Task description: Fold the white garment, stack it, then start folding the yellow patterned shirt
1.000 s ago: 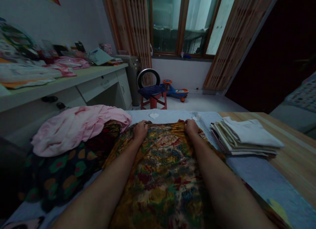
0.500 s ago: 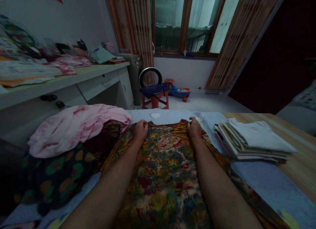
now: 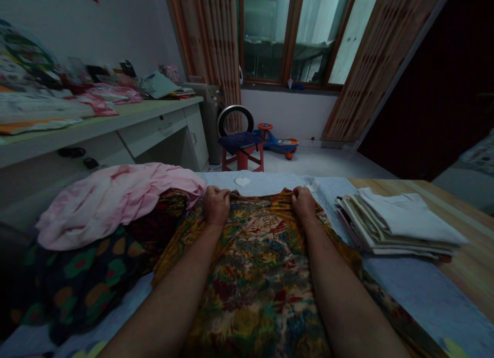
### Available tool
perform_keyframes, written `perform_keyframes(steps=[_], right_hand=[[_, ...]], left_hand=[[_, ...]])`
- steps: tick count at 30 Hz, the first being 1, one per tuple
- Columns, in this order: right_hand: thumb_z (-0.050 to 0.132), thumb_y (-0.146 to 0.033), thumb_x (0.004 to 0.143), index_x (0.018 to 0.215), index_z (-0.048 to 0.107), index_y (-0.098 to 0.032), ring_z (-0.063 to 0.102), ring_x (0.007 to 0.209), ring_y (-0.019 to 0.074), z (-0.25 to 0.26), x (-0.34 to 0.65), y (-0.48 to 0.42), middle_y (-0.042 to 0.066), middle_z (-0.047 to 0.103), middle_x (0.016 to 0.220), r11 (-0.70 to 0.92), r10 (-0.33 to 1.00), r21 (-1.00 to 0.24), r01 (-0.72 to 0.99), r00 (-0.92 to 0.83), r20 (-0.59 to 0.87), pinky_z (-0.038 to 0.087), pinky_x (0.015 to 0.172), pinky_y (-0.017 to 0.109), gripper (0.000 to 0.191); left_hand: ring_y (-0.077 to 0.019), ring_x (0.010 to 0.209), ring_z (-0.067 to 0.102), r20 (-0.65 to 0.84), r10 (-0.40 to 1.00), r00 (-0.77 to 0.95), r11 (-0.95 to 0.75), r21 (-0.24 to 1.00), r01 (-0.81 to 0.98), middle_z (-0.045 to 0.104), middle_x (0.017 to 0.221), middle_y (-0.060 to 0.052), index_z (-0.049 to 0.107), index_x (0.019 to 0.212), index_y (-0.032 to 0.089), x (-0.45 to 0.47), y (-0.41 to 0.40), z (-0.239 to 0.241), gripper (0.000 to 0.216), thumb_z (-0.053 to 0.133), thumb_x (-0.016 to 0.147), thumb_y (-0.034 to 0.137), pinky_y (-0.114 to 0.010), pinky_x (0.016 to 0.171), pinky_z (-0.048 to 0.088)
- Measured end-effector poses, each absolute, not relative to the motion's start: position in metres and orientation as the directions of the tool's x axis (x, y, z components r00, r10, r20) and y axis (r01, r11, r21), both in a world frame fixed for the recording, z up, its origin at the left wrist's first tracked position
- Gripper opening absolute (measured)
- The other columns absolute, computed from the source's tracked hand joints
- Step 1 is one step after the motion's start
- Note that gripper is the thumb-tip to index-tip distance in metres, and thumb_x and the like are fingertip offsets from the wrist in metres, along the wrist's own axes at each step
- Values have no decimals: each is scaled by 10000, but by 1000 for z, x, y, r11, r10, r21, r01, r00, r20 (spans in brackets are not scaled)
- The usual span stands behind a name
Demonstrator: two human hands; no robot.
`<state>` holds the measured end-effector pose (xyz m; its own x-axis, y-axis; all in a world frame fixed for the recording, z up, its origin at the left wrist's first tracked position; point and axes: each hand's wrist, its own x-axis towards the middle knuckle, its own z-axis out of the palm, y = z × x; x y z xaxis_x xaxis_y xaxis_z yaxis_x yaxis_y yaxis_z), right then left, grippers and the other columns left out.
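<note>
A patterned garment [image 3: 262, 265] in mustard, green and red lies spread over the blue cloth in front of me, its neckline at the far end. My left hand [image 3: 216, 204] pinches its far edge left of the neckline. On the other side of the neckline, my right hand [image 3: 304, 203] grips the same edge with closed fingers. To the left, a pink garment [image 3: 123, 203] is heaped over a dark garment [image 3: 88, 270] with big coloured spots. A stack of folded clothes [image 3: 401, 224], white on top, sits to the right.
The blue cloth [image 3: 420, 286] covers part of a wooden table [image 3: 478, 260]. Along the left wall runs a desk [image 3: 162, 111] with papers and fabric on it. Past the table stand a red stool [image 3: 243, 160] and a blue ride-on toy [image 3: 278, 142].
My left hand has shifted slightly left along the garment's far edge. My right fingers have closed in on the cloth. The garment stays nearly in place.
</note>
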<state>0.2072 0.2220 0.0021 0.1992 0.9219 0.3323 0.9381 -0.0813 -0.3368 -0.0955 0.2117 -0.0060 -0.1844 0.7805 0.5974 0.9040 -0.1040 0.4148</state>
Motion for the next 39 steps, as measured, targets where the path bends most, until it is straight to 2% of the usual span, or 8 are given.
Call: perform_keyframes(steps=[4, 9, 14, 19, 24, 29, 34, 39], right_hand=[[496, -193, 882, 999, 695, -204, 547, 989, 212, 7, 204, 219, 98, 561, 1093, -135, 898, -334, 933, 258, 357, 427, 784, 276, 231], [458, -230, 912, 1015, 728, -217, 583, 957, 216, 14, 202, 217, 101, 626, 1066, -159, 871, -358, 920, 301, 388, 431, 778, 284, 289], [458, -205, 860, 1034, 724, -197, 634, 905, 220, 8, 202, 221, 81, 723, 950, -98, 875, -496, 863, 312, 370, 442, 845, 299, 318], [449, -224, 793, 976, 708, -161, 658, 859, 228, -3, 201, 229, 84, 736, 901, 9, 863, -673, 739, 335, 379, 488, 833, 319, 324], [433, -190, 772, 1077, 670, -151, 667, 958, 211, -10, 200, 235, 84, 736, 1014, 120, 880, -743, 658, 276, 387, 497, 914, 327, 388], [449, -114, 768, 1249, 606, -174, 640, 1075, 218, -9, 196, 232, 76, 714, 1134, 93, 925, -645, 758, 174, 339, 464, 993, 337, 510], [467, -103, 805, 1367, 520, -144, 611, 1119, 243, -3, 189, 223, 132, 669, 1208, 5, 966, -449, 893, 113, 234, 436, 989, 316, 566], [450, -121, 839, 1427, 446, -140, 597, 1114, 246, -3, 186, 219, 153, 644, 1199, -18, 974, -343, 939, 94, 207, 417, 979, 322, 589]], left_hand=[[-234, 928, 606, 548, 827, -126, -107, 373, 921, 647, 934, -73, 758, 994, 239, -95, 212, -7, 240, 539, 898, 252, -329, 846, 471], [-218, 901, 676, 469, 867, -168, -83, 468, 880, 755, 996, -49, 729, 1071, 249, -92, 209, -3, 275, 496, 930, 288, -292, 788, 467], [-212, 837, 701, 431, 876, -216, -56, 536, 842, 767, 921, -50, 721, 1047, 240, -90, 206, 2, 262, 497, 929, 306, -273, 745, 468], [-195, 856, 706, 416, 880, -230, -105, 642, 759, 761, 898, -47, 698, 1033, 211, -95, 211, -1, 234, 507, 908, 263, -263, 786, 497], [-200, 1054, 682, 398, 904, -156, -187, 696, 694, 735, 1119, -75, 605, 1221, 183, -97, 217, -8, 351, 495, 888, 205, -301, 933, 506], [-249, 1249, 580, 331, 943, -26, -176, 566, 805, 625, 1339, -131, 451, 1401, 139, -95, 220, -10, 548, 522, 860, 186, -367, 1073, 432], [-290, 1240, 579, 265, 963, 39, -145, 392, 908, 607, 1341, -186, 399, 1434, 101, -92, 220, -10, 588, 529, 878, 244, -402, 1062, 423], [-272, 1222, 593, 244, 969, 33, -119, 345, 931, 620, 1327, -172, 414, 1413, 130, -89, 218, -7, 556, 536, 888, 267, -371, 1040, 424]])
